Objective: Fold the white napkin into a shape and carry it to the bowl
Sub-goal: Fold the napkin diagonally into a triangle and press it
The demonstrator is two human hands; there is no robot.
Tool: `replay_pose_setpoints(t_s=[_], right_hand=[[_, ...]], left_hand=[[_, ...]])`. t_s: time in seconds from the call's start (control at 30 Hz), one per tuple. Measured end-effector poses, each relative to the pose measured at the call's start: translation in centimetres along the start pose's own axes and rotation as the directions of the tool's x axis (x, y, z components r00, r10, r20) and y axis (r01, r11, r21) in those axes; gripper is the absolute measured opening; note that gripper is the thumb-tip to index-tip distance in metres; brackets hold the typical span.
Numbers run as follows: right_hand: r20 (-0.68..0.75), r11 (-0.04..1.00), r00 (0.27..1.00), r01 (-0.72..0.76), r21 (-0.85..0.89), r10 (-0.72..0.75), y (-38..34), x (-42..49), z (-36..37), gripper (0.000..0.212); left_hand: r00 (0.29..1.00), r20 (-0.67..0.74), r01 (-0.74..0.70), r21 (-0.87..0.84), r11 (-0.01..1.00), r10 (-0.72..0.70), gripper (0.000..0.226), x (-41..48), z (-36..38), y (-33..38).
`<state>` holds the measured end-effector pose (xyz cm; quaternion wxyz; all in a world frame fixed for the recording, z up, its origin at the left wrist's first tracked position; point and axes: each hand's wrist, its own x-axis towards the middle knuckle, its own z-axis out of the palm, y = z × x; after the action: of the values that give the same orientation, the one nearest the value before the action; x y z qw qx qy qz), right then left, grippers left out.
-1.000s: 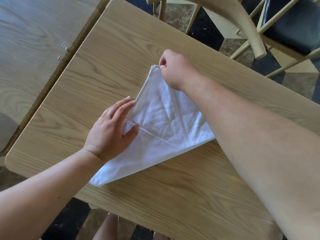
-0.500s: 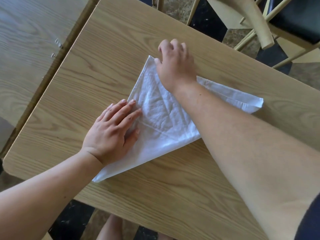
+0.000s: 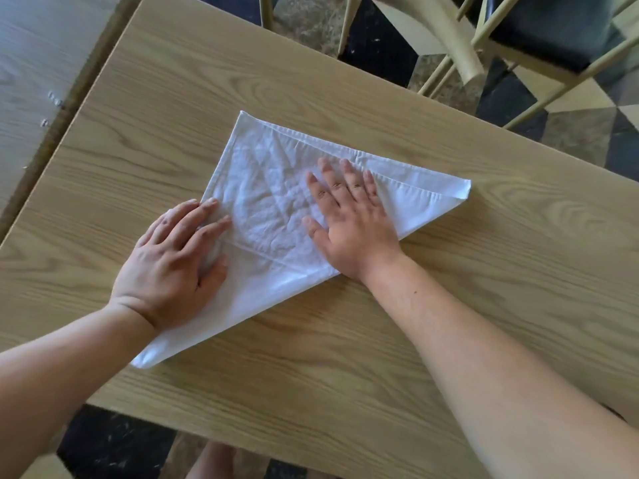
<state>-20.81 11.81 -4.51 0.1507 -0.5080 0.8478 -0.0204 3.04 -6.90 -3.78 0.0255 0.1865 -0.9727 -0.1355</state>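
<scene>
Pressing crumpled white napkin point(image 3: 266, 198) — triangular, flat hands

White napkin point(image 3: 269, 188), folded into a triangle, creased and wrinkled, lying flat on the wooden table point(image 3: 345, 357)

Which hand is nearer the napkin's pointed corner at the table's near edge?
Left. The left hand lies flat on the white cloth napkin just above that corner; the right hand presses farther up, mid-napkin.

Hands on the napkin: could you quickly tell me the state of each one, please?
Left hand: open, pressed flat on the white napkin.
Right hand: open, flat on it, holding nothing.
</scene>
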Motion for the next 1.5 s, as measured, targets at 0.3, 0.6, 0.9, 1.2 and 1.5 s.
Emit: replay_pose_setpoints(t_s=[0.3,0.6,0.9,1.2,1.5], right_hand=[[-0.002,0.975,0.98,-0.199,-0.103,0.2,10.1,-2.0,-1.7,0.069],[-0.173,0.951,0.935,-0.304,0.047,0.308,7.9,-2.7,-1.8,0.067],[-0.007,0.998,1.0,-0.007,0.059,0.008,-7.3,-7.7,3.4,0.083],[0.04,0.988,0.989,0.139,0.072,-0.142,-15.4,-9.7,5.3,0.092],[0.031,0.98,0.985,0.164,0.113,-0.169,-20.4,-10.9,5.7,0.099]], left_hand=[[1.0,-0.019,0.007,0.016,1.0,-0.006,0.061,0.0,0.0,0.3],[1.0,-0.016,0.015,0.022,1.0,-0.014,0.06,-0.1,-0.1,0.2],[1.0,-0.005,0.025,0.002,1.0,-0.025,0.057,-0.2,-0.2,0.3],[1.0,-0.003,0.024,-0.008,1.0,-0.024,0.054,-0.3,-0.4,0.2],[0.999,0.01,0.031,-0.025,0.999,-0.03,0.052,-0.3,-0.6,0.1]])
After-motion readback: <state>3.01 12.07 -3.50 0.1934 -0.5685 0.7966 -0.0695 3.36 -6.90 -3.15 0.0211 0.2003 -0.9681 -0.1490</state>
